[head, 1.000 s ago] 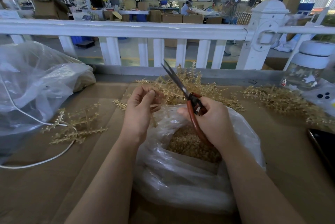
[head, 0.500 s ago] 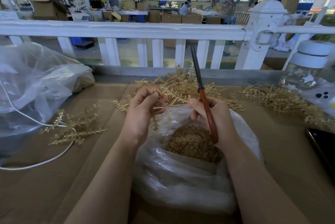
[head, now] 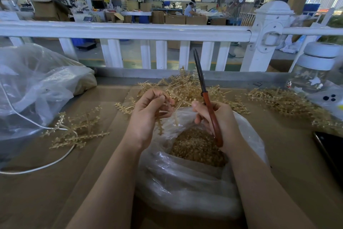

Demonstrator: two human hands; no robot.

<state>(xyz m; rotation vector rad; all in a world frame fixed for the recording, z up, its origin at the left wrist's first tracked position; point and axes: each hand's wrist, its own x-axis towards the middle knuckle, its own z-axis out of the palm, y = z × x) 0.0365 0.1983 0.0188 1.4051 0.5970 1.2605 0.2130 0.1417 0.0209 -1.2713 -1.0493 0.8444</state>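
My left hand (head: 148, 117) pinches a thin tan plastic sprig (head: 159, 125) above an open clear plastic bag (head: 185, 182). The bag holds a heap of small tan cut pieces (head: 194, 145). My right hand (head: 220, 123) grips red-handled scissors (head: 207, 99), whose closed dark blades point up and away from me. Behind both hands lies a pile of tan sprigs (head: 185, 87) on the cardboard-covered table (head: 46, 191).
A big clear bag (head: 33, 84) and a white cable (head: 37, 167) lie at the left beside several loose sprigs (head: 74, 132). More sprigs (head: 287, 104) spread at the right, near a glass jar (head: 319, 69) and a dark phone (head: 330, 147). A white railing (head: 130, 32) bounds the table's far edge.
The scissors swung from leaning left to pointing nearly straight up. My right hand shifted its grip along the handles; my left hand stayed at the sprig.
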